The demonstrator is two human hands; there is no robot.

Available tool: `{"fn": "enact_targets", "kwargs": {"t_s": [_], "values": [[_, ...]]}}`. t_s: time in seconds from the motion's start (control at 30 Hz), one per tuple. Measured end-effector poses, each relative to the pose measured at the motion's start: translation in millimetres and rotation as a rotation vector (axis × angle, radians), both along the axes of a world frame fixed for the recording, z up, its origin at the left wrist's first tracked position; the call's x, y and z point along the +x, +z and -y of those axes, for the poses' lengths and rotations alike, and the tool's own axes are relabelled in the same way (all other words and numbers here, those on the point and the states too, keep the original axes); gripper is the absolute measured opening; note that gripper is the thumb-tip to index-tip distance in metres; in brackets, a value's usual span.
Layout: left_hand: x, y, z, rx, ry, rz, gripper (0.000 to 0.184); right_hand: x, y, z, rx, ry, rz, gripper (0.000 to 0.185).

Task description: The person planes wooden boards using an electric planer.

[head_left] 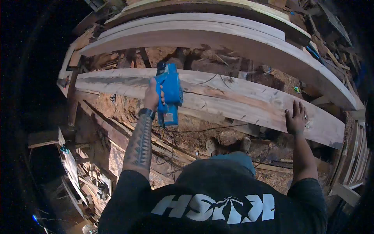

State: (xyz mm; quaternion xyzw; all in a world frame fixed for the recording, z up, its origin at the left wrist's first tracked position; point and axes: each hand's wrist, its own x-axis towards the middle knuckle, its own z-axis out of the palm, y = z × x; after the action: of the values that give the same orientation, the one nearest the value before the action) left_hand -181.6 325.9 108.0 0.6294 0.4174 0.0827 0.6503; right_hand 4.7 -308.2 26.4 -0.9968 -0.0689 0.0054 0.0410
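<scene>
While left hand (153, 95) holds planer (172, 87) — axis crosses plank (241, 102).

Thick squared beam (218, 37) spans upper pic, w/ paler board (194, 16) just behind & another long timber (253, 8) past that. Wood shavings (126, 107) cover much of the ground. Small yellow-green item (297, 89) lies nr ctr-R, too small to ID. Thin blue item (313, 52) up R, among scrap wood (333, 58). Stacked boards (355, 156) at far R edge. Lower L: pale narrow panel (73, 173), tilted, prob. wood or sheet, hard to tell in dim lt. Small blue light (35, 218) btm L.
</scene>
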Motion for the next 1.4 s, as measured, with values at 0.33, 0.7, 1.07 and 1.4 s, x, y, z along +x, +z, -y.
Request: {"fn": "enact_targets", "kwargs": {"t_s": [0.33, 0.7, 1.07, 1.4], "values": [[-28.7, -8.1, 26.1, -0.113, -0.073, 0.023, 0.066, 1.0, -7.2, 3.4, 0.054, 0.002, 0.023, 0.075], [-43.7, 0.9, 55.5, -0.145, -0.138, -0.005, 0.070, 1.0, -1.2, 6.5, 0.009, -0.009, -0.011, 0.074], [25.9, 2.1, 47.9, 0.031, -0.184, -0.038, 0.065, 1.6, 1.1, -0.1, 0.009, -0.024, -0.009, 0.074], [-7.0, -11.9, 54.3, -0.022, -0.178, 0.038, 0.064, -0.5, 1.1, 2.0, 0.031, 0.001, 0.006, 0.074]]}}
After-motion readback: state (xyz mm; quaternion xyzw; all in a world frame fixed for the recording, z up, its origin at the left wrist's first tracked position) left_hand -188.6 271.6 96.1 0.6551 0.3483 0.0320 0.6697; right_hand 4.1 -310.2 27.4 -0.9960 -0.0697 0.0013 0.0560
